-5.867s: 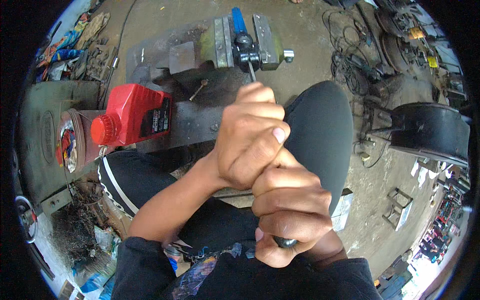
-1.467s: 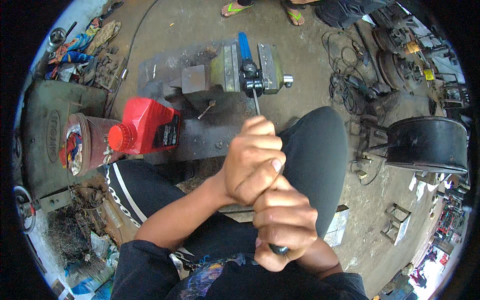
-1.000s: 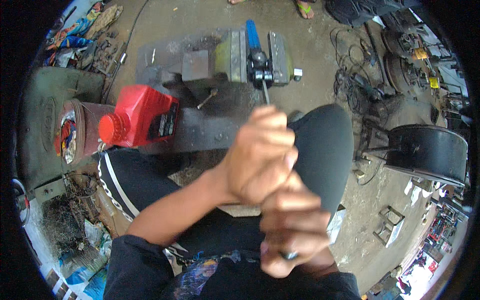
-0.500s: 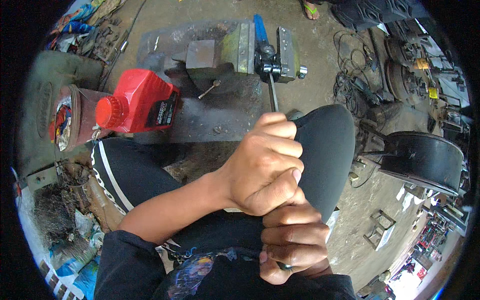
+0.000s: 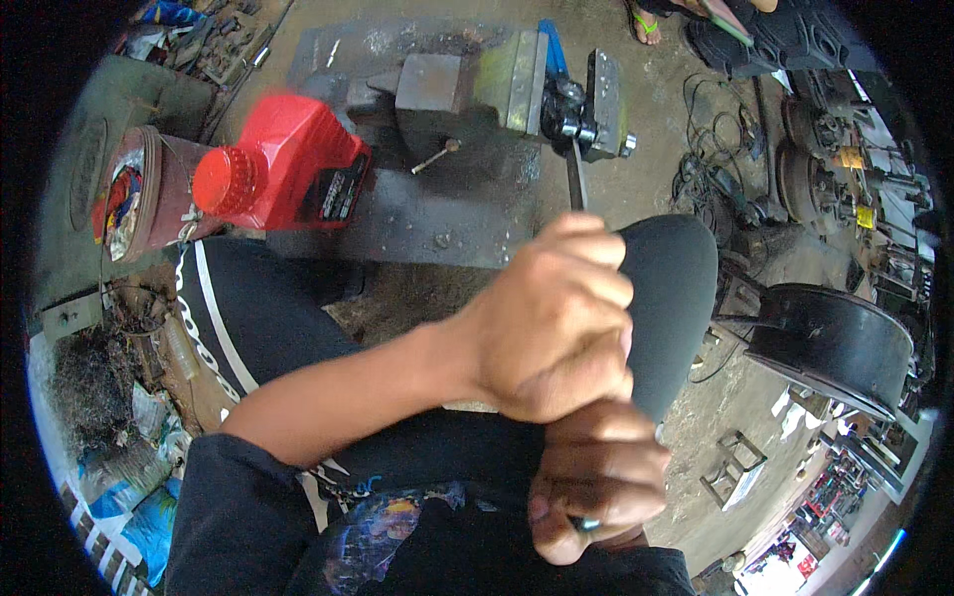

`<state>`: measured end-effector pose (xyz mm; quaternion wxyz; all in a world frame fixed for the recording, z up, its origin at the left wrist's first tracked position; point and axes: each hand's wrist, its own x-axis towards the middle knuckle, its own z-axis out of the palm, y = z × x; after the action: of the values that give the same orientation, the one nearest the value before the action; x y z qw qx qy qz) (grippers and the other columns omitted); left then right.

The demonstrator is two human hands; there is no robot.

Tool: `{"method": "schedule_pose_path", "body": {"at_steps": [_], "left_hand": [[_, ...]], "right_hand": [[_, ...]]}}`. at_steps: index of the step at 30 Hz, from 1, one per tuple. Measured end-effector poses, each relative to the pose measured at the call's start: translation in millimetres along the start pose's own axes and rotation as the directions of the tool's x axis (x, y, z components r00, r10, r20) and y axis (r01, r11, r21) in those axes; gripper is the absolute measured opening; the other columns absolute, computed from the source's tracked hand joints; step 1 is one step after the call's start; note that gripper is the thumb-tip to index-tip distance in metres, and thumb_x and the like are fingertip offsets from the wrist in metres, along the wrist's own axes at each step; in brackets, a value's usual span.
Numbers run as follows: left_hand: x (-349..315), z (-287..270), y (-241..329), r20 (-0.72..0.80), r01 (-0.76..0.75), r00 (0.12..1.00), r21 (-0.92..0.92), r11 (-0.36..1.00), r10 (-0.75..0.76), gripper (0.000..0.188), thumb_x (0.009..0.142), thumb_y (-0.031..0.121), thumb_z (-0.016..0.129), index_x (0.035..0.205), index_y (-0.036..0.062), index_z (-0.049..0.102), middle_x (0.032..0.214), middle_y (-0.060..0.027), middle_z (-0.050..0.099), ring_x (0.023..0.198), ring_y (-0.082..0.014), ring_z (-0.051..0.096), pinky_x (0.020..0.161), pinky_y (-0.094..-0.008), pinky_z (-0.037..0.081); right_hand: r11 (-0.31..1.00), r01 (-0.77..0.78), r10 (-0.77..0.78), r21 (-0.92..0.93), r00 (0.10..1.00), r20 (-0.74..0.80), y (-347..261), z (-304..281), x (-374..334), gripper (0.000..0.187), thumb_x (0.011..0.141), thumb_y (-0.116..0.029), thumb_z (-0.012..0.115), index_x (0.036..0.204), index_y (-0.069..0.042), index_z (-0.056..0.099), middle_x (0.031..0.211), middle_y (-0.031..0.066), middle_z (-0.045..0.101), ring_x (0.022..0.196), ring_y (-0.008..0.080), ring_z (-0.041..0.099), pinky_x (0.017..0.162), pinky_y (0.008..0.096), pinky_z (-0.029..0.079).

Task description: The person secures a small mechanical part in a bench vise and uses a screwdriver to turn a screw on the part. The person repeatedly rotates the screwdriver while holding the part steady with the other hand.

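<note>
Both my hands are wrapped around a long metal bar (image 5: 578, 183), one behind the other. My left hand (image 5: 556, 313) is closed on it farther forward, slightly smeared by motion. Against it, nearer my body, my right hand (image 5: 604, 482) is closed on the near end, where a small greenish tip shows. The bar's far end meets a dark metal part (image 5: 564, 111) between the jaws of a bench vise (image 5: 519, 84). A blue handle-like piece (image 5: 553, 48) sticks up beyond that part. My fists hide most of the bar, so its exact kind cannot be told.
A red plastic bottle (image 5: 283, 164) stands left of the vise, beside a bucket of rags (image 5: 149, 199). My knees flank the work table (image 5: 437, 233). On the right are cables (image 5: 696, 159), a black wheel rim (image 5: 840, 343) and a small metal frame (image 5: 733, 472).
The whole view has shifted, so vise, bottle and hands sit farther right in the picture. Both hands keep their grip on the bar. More of a person shows at the top right.
</note>
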<state>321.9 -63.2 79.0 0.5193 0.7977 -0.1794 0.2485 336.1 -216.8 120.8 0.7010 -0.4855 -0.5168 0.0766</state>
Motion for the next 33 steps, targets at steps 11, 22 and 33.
{"method": "schedule_pose_path", "body": {"at_steps": [11,22,33], "left_hand": [[2.8,-0.5,0.4,-0.097,0.094,0.991,0.035,0.995,-0.090,0.029,0.076,0.027,0.058,0.052,0.0101,0.055,0.057,-0.0071,0.048,0.064,-0.0284,0.048,0.071,-0.0426,0.038],[-4.2,3.6,-3.8,-0.073,0.085,0.994,0.007,0.996,-0.084,0.030,0.076,0.031,0.059,0.054,0.0102,0.057,0.058,-0.0077,0.049,0.064,-0.0278,0.048,0.069,-0.0425,0.037],[-4.0,-3.6,-2.3,-0.050,-0.015,0.999,-0.068,0.998,0.011,0.034,0.078,0.031,0.057,0.055,0.0079,0.047,0.057,-0.0077,0.042,0.062,-0.0279,0.044,0.069,-0.0424,0.035]], "right_hand": [[0.989,-0.096,0.100,-0.117,0.994,0.032,3.3,-4.9,-0.9,0.023,0.073,-0.017,0.077,0.078,-0.011,0.054,0.059,0.0037,0.056,0.049,0.0211,0.053,0.048,0.0328,0.045],[0.985,-0.143,0.142,-0.099,0.990,-0.014,3.6,-0.2,-5.0,0.026,0.080,-0.021,0.078,0.082,-0.014,0.053,0.059,0.0031,0.056,0.051,0.0201,0.052,0.050,0.0325,0.046],[0.995,0.088,-0.084,-0.056,0.994,0.069,6.3,6.9,9.9,0.021,0.069,-0.010,0.066,0.056,-0.006,0.050,0.057,0.0053,0.050,0.048,0.0217,0.048,0.049,0.0344,0.041]]}}
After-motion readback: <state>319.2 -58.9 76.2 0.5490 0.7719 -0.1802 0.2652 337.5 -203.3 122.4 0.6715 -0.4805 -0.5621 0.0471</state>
